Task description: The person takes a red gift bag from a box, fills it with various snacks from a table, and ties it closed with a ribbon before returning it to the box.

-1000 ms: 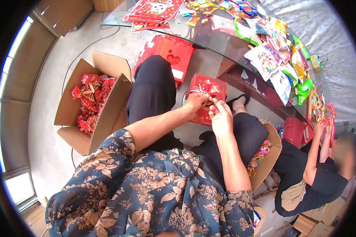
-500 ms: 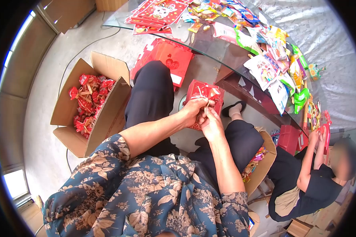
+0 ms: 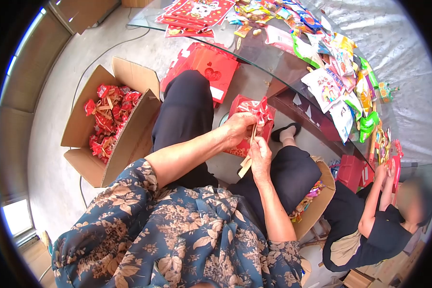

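My left hand (image 3: 240,128) is closed around the gathered neck of a shiny red gift bag (image 3: 260,106), whose crinkled top fans out above my fingers. Below it, my right hand (image 3: 260,157) pinches a flat beige-gold ribbon (image 3: 246,166) with its tails hanging down. The ribbon runs up to the bag's neck, though my fingers hide where it wraps. Behind both hands, between my knees, is a red box (image 3: 237,107), partly covered by the bag and my hands.
At my left, an open carton (image 3: 129,139) holds several ribboned red bags (image 3: 111,113). Red gift boxes (image 3: 211,67) lie ahead. A glass table (image 3: 254,53) carries snack packets (image 3: 324,86) and red printed sheets (image 3: 197,12). A carton of sweets (image 3: 327,194) and a co-worker (image 3: 365,230) are right.
My hands have moved apart: the right has come down, drawing the ribbon tails out into view. The red bag's top now stands higher above my left hand.
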Motion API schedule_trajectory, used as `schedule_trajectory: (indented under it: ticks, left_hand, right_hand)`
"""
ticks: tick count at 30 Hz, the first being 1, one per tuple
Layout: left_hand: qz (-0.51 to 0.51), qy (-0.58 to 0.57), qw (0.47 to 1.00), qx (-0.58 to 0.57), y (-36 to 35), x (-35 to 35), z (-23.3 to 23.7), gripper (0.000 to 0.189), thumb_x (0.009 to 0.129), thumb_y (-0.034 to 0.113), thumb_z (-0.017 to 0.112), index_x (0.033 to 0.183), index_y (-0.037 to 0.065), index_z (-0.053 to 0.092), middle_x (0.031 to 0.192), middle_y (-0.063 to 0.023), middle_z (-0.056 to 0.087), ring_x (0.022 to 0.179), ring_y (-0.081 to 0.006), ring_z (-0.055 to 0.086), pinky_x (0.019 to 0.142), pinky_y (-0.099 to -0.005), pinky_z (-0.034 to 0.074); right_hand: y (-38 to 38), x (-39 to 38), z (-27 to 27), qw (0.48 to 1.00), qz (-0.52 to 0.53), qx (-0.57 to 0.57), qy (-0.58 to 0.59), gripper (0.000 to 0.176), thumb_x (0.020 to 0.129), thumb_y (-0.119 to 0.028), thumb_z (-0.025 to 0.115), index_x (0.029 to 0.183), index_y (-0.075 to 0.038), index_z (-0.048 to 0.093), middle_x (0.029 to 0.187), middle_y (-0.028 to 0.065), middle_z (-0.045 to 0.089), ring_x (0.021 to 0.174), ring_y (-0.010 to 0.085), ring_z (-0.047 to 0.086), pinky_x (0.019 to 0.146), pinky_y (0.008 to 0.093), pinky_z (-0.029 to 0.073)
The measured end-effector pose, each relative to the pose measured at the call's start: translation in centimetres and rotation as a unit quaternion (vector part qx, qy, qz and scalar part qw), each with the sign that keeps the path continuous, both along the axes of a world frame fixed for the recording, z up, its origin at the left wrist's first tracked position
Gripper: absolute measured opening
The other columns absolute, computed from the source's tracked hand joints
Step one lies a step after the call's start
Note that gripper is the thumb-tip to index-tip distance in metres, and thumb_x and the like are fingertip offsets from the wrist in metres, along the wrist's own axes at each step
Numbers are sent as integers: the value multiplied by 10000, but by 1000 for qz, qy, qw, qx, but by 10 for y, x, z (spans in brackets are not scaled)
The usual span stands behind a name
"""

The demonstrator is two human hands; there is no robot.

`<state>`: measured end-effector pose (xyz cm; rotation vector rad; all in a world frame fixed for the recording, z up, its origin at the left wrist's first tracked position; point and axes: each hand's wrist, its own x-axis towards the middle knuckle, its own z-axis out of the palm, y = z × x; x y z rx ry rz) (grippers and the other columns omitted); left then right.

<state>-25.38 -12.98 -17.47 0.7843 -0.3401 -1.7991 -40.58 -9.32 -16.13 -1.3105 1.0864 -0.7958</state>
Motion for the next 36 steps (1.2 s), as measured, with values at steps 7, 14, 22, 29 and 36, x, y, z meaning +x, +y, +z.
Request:
schedule_trajectory:
  ticks: [7,14,22,29,36]
  left_hand:
    - [-66,-138,986,-60,0,15,0,122,915,138,646,874,36,697,839,-42,682,805,-119,617,774,-284,496]
    - [-43,-94,994,18,7,9,29,118,898,122,662,950,30,713,795,-21,690,567,-44,453,467,-184,300]
    - [-42,-53,993,96,6,-6,21,102,893,56,614,944,-15,665,745,-47,655,497,-40,332,411,-202,209]
    - [-69,-132,984,98,13,-15,5,114,902,109,621,967,31,672,760,-47,667,471,-40,323,404,-202,208]
    - [-45,-168,980,93,14,-24,-31,121,904,156,647,907,53,709,844,-71,709,586,-104,554,501,-258,423]
  right_hand:
    - [14,-10,9,993,11,-87,80,225,993,-187,521,1037,-14,657,674,-7,506,636,81,489,602,262,425]
    - [18,-12,27,982,54,-125,129,124,965,-132,563,951,-32,635,628,41,526,577,92,504,540,289,421]
    - [31,-11,29,971,84,-188,124,145,976,-149,543,891,-38,584,570,4,466,499,70,458,460,268,377]
    - [19,-49,15,943,165,-162,238,133,931,-144,549,966,-34,614,812,185,619,777,355,634,686,418,478]
    - [6,-47,16,983,-76,-77,149,272,876,-143,659,1110,-14,605,902,126,646,676,185,635,655,316,517]
